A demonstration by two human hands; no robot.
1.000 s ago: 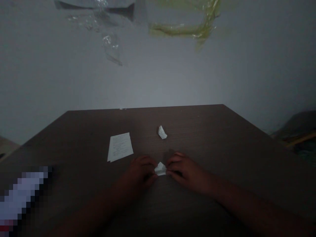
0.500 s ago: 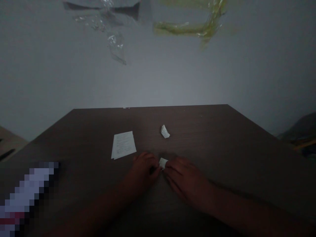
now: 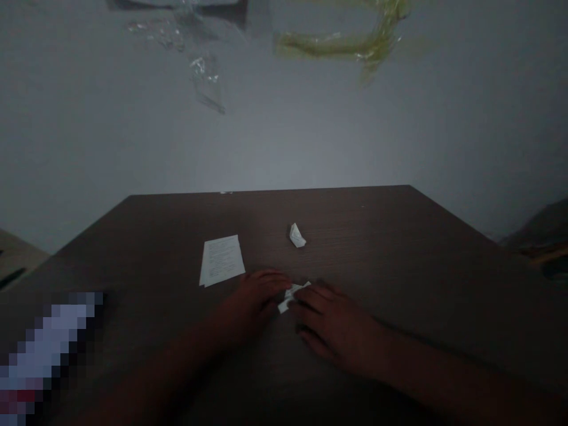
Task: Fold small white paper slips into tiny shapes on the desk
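Note:
A small folded piece of printed paper (image 3: 288, 299) lies on the brown table between my two hands. My left hand (image 3: 260, 299) is at its left side, fingers stretched out and fingertips at the paper's upper left edge. From the other side, the fingers of my right hand (image 3: 332, 322) lie spread over the paper's right part and cover some of it. The thumb of that hand rests apart, lower down. Beyond the hands stands a folded, pointed paper piece (image 3: 297, 235).
A small stack of printed paper sheets (image 3: 222, 260) lies left of centre on the table (image 3: 355, 236). At the lower left is a pixelated bright object (image 3: 48, 349). Behind the table rises a wall (image 3: 310, 130) with clear and yellow tape (image 3: 328, 46) on it.
The paper between my hands has turned and shows more of its lower left part. My left fingers have straightened, and my right thumb and fingers have spread apart.

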